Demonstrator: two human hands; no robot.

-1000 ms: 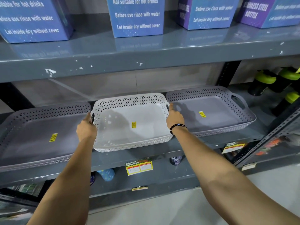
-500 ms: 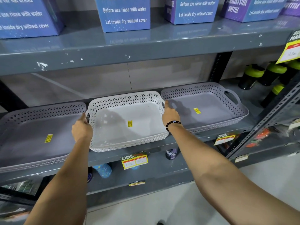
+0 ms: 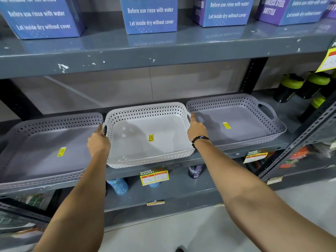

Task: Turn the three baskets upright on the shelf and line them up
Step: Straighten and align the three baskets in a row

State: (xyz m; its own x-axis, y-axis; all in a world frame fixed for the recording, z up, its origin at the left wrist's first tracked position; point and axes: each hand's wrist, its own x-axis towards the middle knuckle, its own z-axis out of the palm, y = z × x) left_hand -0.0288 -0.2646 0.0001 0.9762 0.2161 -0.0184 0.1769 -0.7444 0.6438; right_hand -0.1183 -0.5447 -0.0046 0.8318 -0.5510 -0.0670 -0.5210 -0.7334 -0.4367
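Three shallow perforated baskets stand upright, side by side, on the grey middle shelf (image 3: 236,153). The white basket (image 3: 145,124) is in the middle, its front edge slightly over the shelf lip. My left hand (image 3: 98,142) grips its left handle and my right hand (image 3: 197,130), with a black bead bracelet, grips its right handle. A grey basket (image 3: 36,142) lies to the left and another grey basket (image 3: 241,113) to the right. Each has a yellow sticker inside.
Blue and purple boxes (image 3: 151,15) line the upper shelf (image 3: 127,55). Black bottles with green lids (image 3: 289,88) stand right of the baskets. A slanted metal rack (image 3: 309,128) sits at the right. Price tags (image 3: 154,176) hang on the shelf edge; bottles show below.
The view has shifted slightly; both hands stay on the white basket's handles and the basket sits in nearly the same place between the grey ones.
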